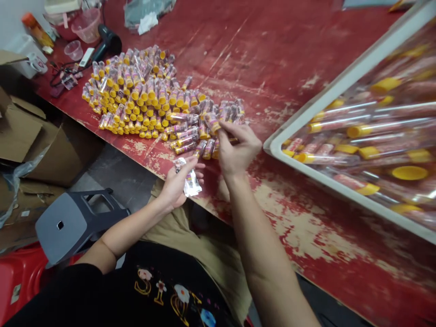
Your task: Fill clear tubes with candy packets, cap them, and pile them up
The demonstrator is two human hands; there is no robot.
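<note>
My left hand is closed around several small white and silver packets, held low by the table's front edge. The thumb lies across them, and a small yellow-capped tube shows just beyond its tip. My right hand pinches a small clear tube with a yellow cap and pink-purple print between thumb and fingers. Right behind it lies a large pile of similar yellow-capped tubes, stacked in rows toward the left.
A white-rimmed bin of larger yellow-capped tubes stands at the right on the worn red table. A hair dryer and pink basket sit at the back left. A grey stool and cardboard boxes stand below, left.
</note>
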